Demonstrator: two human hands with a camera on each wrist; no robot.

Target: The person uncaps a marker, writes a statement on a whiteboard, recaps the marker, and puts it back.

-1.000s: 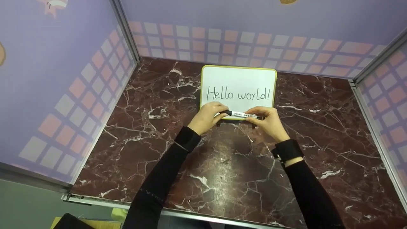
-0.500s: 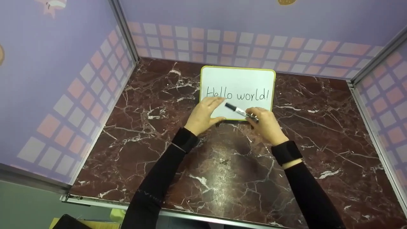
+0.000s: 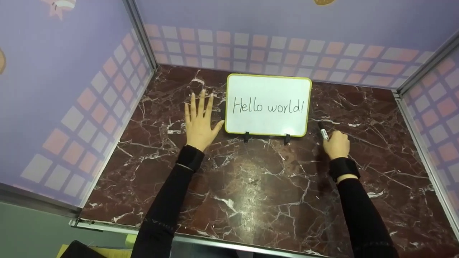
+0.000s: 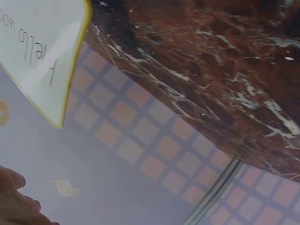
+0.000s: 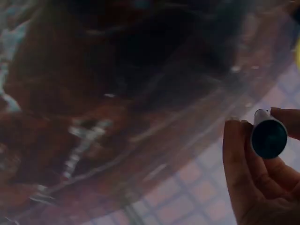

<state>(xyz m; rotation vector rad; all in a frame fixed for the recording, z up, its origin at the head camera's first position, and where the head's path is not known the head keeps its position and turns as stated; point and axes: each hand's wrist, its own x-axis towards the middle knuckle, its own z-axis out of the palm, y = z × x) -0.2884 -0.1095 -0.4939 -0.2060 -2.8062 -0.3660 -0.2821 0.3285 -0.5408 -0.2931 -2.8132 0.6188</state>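
Observation:
A whiteboard (image 3: 269, 87) with a yellow frame and the handwritten words "Hello world!" stands on two black feet (image 3: 246, 137) toward the back of the table. Left of it, my left hand (image 3: 199, 125) has its fingers spread and straight, holding nothing; whether it touches the tabletop I cannot tell. To the board's right, my right hand (image 3: 336, 145) grips a black-and-white marker pen (image 3: 323, 132), dark end pointing away from me. The right wrist view shows the pen's round dark end (image 5: 269, 139) between thumb and fingers. Some left fingertips (image 4: 16, 180) enter the left wrist view's lower-left corner.
The dark red marbled tabletop (image 3: 251, 200) is enclosed by purple panels (image 3: 272, 21) with pink and white squares. A metal edge (image 3: 215, 243) runs along its front. Below the front left corner are a black object (image 3: 80, 251) and something yellow (image 3: 114, 252).
My hands have parted from in front of the whiteboard. The left let go of the marker pen and moved left, fingers spreading; the right carried the pen to the right.

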